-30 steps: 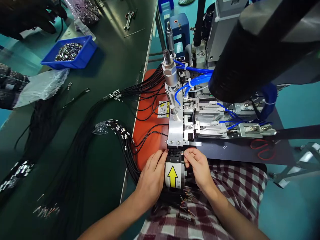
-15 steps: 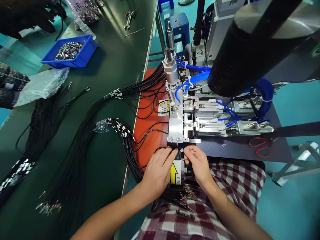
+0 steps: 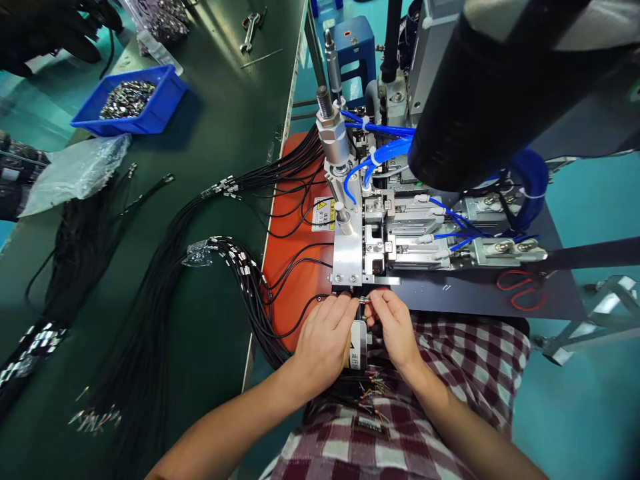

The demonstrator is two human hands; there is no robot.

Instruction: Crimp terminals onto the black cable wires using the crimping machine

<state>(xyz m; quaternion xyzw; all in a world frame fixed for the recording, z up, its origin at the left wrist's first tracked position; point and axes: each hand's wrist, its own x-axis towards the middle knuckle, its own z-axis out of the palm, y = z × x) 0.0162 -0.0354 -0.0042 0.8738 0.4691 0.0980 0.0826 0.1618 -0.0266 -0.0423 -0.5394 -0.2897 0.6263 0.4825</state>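
My left hand (image 3: pixel 324 337) is closed, its fingertips pinching the end of a black cable (image 3: pixel 303 319) just below the machine's metal head (image 3: pixel 347 257). Facing it, my right hand (image 3: pixel 395 328) pinches a small shiny metal connector (image 3: pixel 365 300) between thumb and forefinger. The connector bridges the narrow gap between both sets of fingertips; its exact shape is too small to make out. Beneath the hands is a label with a yellow arrow (image 3: pixel 355 347), partly covered by my left hand. Loose wire ends (image 3: pixel 373 387) lie by the checked cloth on my lap.
Bundles of black cables (image 3: pixel 165 280) with metal ends lie across the green table (image 3: pixel 220 373). A blue bin (image 3: pixel 165 100) holds small metal parts. Red-handled scissors (image 3: pixel 520 290) rest on the dark plate at right. A large black cylinder (image 3: pixel 465 100) hangs at upper right.
My left hand has shifted slightly right, covering more of the yellow arrow. The metal connector shows more plainly between the fingertips. The whole view has moved a little.
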